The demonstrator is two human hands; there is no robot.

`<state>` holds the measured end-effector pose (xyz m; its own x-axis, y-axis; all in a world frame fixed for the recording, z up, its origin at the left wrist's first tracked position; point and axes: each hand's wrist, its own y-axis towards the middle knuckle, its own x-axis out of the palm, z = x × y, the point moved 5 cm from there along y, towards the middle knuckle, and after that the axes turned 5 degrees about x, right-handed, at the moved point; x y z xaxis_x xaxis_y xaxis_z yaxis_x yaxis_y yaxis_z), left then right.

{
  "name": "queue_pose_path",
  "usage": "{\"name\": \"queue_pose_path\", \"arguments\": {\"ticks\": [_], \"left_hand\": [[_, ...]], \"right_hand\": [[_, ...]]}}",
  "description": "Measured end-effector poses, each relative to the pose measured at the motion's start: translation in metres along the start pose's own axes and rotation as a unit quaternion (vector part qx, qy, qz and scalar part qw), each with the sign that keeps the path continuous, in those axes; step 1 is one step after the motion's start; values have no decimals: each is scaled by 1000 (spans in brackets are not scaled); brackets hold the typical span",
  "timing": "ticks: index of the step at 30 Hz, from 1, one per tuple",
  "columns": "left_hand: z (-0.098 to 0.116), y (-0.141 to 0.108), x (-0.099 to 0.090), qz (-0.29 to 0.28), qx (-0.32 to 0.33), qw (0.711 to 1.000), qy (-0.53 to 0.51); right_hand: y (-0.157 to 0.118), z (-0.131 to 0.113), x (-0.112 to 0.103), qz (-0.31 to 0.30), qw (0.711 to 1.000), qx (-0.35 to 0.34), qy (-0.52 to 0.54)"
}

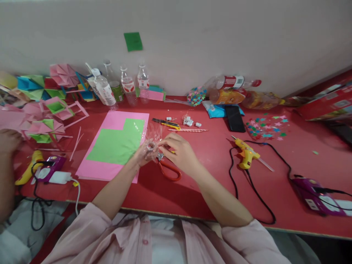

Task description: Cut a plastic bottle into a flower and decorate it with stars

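Observation:
My left hand [143, 153] is closed around the neck of a clear plastic bottle top [150, 146], whose cut strips fan out toward the wall. The round neck opening faces up at me. From the right, my right hand [178, 152] pinches at the edge of the same bottle top, thumb and forefinger close together. Orange-handled scissors [170, 173] lie on the table under my hands, their blades partly hidden. Green paper [112, 145] with a corner cut away rests on pink sheets [90, 170] beside my left hand.
A yellow utility knife [171, 125], striped straws [189, 130] and small white pieces [188, 121] lie ahead. At right are a yellow glue gun [247, 154] with its cable, a phone [234, 118] and star sequins [266, 126]. Bottles [128, 86] line the wall. Another person's hand [10, 141] rests left.

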<state>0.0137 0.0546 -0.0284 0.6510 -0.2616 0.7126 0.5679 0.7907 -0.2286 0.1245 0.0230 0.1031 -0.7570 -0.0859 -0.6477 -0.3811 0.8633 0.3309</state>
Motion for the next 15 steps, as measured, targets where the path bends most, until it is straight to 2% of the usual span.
{"name": "queue_pose_path", "arguments": {"ticks": [3, 6, 10, 15], "left_hand": [[-1, 0, -1, -1, 1, 1000, -7], [-4, 0, -4, 21, -7, 1000, -20], [-5, -1, -5, 53, -19, 998, -23], [-3, -2, -3, 57, -20, 998, -23]], "right_hand": [[1, 2, 2, 2, 1000, 14, -13], [1, 2, 4, -2, 1000, 16, -6], [-1, 2, 7, -12, 1000, 9, -9], [-1, 3, 14, -36, 998, -17, -51]]}}
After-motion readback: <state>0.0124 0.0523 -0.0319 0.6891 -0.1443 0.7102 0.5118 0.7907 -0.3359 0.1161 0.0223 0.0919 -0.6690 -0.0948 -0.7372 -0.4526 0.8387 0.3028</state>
